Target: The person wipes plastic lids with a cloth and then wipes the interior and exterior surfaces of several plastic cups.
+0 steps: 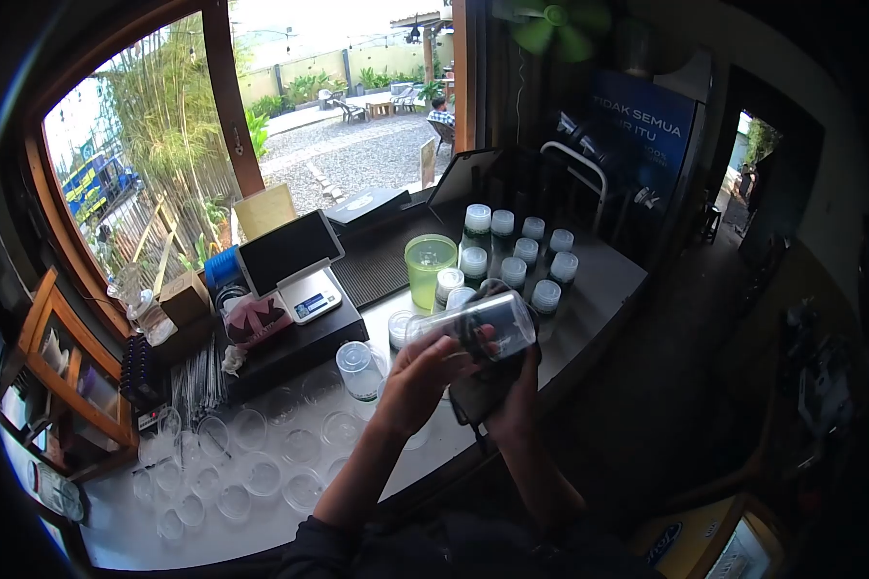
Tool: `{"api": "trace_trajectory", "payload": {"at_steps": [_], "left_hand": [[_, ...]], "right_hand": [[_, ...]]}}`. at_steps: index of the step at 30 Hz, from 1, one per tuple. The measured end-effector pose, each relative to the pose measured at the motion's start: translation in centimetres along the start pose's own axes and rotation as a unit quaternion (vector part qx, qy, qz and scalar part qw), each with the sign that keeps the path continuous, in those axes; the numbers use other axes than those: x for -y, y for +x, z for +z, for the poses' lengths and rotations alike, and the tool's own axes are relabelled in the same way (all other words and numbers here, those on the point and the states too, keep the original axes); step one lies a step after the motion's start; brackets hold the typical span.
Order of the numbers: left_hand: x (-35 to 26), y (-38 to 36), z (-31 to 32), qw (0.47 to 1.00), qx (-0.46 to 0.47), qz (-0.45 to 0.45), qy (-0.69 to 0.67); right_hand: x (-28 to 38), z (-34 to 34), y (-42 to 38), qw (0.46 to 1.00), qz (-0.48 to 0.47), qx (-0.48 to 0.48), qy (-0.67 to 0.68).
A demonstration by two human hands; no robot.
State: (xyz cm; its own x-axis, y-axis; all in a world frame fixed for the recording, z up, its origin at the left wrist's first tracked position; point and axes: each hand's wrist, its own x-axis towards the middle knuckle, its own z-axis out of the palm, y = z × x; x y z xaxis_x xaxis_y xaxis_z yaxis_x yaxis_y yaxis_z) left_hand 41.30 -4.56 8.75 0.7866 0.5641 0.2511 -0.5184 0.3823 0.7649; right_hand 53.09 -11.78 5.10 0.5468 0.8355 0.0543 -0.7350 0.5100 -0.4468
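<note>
A clear plastic cup with a dark print lies tilted on its side in the air above the counter. My left hand is closed around the lower left side of the cup. My right hand is wrapped around a dark, flat object just below the cup; its kind cannot be made out. Beside my left wrist a lidded clear cup stands on the counter. Several white-lidded cups stand in rows beyond my hands, next to a green translucent pitcher.
Several clear plastic lids are spread over the near left of the counter. A tablet on a stand and a payment terminal sit behind them. Straws lie at the left, near a wooden-framed case.
</note>
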Motion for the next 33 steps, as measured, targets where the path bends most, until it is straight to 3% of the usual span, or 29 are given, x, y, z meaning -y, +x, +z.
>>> {"api": "trace_trajectory", "payload": {"at_steps": [2, 4, 6, 9, 10, 12, 14, 17, 19, 21, 23, 25, 26, 27, 28, 30, 33], "left_hand": [[0.0, -0.4, 0.5, 0.995, 0.091, 0.015, 0.027], [0.0, -0.9, -0.5, 0.992, 0.091, -0.017, 0.084], [-0.2, -1.5, -1.2, 0.990, 0.094, -0.040, 0.094], [-0.4, -2.2, -1.8, 0.992, 0.096, -0.057, 0.051], [-0.3, -2.3, -1.8, 0.994, 0.088, -0.062, 0.033], [0.1, -2.4, -1.4, 0.995, 0.076, -0.070, -0.005], [0.8, -2.8, 0.2, 0.995, 0.006, -0.085, -0.050], [2.1, -2.6, 0.4, 0.988, -0.021, -0.080, -0.131], [2.9, -2.8, 0.5, 0.978, -0.062, -0.082, -0.181], [3.4, -3.2, 0.4, 0.985, -0.057, -0.059, -0.151], [3.4, -3.0, 0.1, 0.989, -0.054, -0.040, -0.135], [3.3, -2.6, -0.3, 0.991, -0.051, -0.022, -0.122], [3.4, -2.6, -0.1, 0.993, -0.055, -0.009, -0.101], [3.5, -2.6, 0.4, 0.995, -0.057, 0.003, -0.079], [3.6, -2.6, 0.7, 0.997, -0.059, 0.013, -0.058], [3.8, -2.2, -0.2, 0.998, -0.027, -0.008, -0.051], [4.3, -2.2, 0.2, 0.998, -0.011, -0.033, -0.051]], "right_hand": [[1.4, 1.2, 0.1, 0.989, 0.054, 0.128, 0.040], [3.2, 0.8, 1.3, 0.960, 0.113, 0.243, 0.079], [4.2, 3.2, 0.1, 0.996, -0.003, 0.088, 0.025], [4.0, 4.6, -1.0, 0.987, -0.123, -0.099, -0.017], [3.1, 4.3, -1.4, 0.971, -0.222, -0.039, -0.078], [1.6, 3.5, -1.6, 0.887, -0.409, 0.084, -0.196], [0.8, 2.4, -0.3, 0.825, -0.505, 0.091, -0.235], [0.9, 2.0, -0.2, 0.799, -0.513, -0.010, -0.312], [0.2, 0.0, 1.1, 0.682, -0.596, -0.164, -0.390], [0.6, -0.1, 1.5, 0.709, -0.603, -0.261, -0.256], [2.7, 3.3, 0.6, 0.823, -0.488, -0.275, 0.095], [1.5, 1.8, 0.2, 0.825, -0.543, -0.103, -0.118], [1.6, 1.6, -0.5, 0.781, -0.529, -0.031, -0.330], [1.9, 3.3, -1.6, 0.682, -0.530, 0.054, -0.502], [1.1, 3.2, -1.7, 0.666, -0.493, 0.045, -0.558], [1.3, 2.7, -1.8, 0.633, -0.513, 0.017, -0.580], [0.7, 0.8, -1.5, 0.554, -0.643, -0.010, -0.529]]}}
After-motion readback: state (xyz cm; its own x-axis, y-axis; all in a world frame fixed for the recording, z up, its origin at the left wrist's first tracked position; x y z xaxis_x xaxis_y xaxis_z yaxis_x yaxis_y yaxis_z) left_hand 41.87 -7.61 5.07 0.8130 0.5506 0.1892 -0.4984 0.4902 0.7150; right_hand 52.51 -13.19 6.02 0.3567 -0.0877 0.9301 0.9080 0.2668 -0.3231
